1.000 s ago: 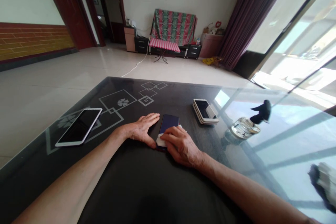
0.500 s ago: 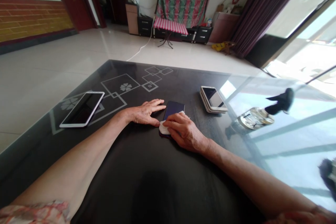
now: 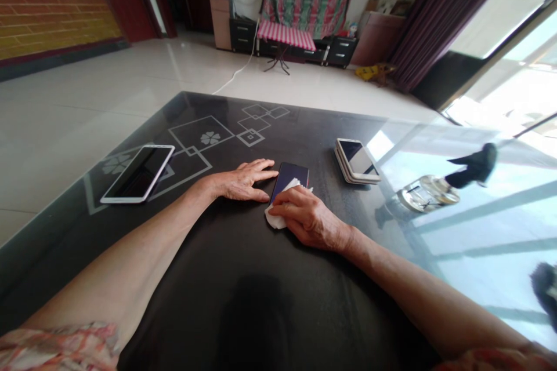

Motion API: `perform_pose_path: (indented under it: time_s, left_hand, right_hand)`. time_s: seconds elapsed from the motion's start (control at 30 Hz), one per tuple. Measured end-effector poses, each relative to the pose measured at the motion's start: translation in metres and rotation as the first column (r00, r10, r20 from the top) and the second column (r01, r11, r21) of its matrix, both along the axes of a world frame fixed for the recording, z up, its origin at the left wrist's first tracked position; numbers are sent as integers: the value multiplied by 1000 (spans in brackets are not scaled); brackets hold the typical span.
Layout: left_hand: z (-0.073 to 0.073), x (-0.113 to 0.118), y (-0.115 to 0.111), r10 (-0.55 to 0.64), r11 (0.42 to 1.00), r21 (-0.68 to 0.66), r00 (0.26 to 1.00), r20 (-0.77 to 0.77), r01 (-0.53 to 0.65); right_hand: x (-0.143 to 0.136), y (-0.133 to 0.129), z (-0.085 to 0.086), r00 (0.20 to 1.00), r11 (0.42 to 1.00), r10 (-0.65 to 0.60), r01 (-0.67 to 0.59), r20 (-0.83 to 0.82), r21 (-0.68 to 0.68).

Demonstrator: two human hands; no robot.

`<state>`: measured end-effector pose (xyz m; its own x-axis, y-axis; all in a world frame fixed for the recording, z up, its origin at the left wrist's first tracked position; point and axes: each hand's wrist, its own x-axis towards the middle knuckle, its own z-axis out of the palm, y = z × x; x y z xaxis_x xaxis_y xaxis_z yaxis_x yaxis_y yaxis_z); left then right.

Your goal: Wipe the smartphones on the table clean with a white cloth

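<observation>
White tissue (crumpled) under right hand

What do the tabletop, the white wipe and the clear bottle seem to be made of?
Tabletop: glossy, dark, probably glass, mirroring the window. White wipe: matte, likely tissue, given its crumpled, ragged edge. Clear bottle: shiny, see-through; glass or plastic, I can't tell.

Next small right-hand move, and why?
Probably slide the white tissue toward the far end of the dark phone: the right hand holds it over the near end, the far end shows uncovered, and the left hand rests alongside.
</observation>
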<state>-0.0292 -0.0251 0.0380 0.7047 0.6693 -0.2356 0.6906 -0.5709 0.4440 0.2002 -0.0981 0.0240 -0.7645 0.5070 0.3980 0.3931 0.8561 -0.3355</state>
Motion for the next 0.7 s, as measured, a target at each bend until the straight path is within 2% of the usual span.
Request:
perform_pose_path:
  time_s: [0.3,0.53,0.7]
  left_hand:
    - [-1,1,0,3,1000,-4,1000,-4,-3]
    - [0,1,-1,-4,1000,8,1000,-6,4]
    - [-2,1,-1,8,999,47,999,-35,-7]
  right_hand:
    - [20,8,1,997,998,-47,49,-62,41]
    - [9,6,-1,999,999,36,-35,-35,39]
    - [8,9,-4,997,997,8,-2,-76,83]
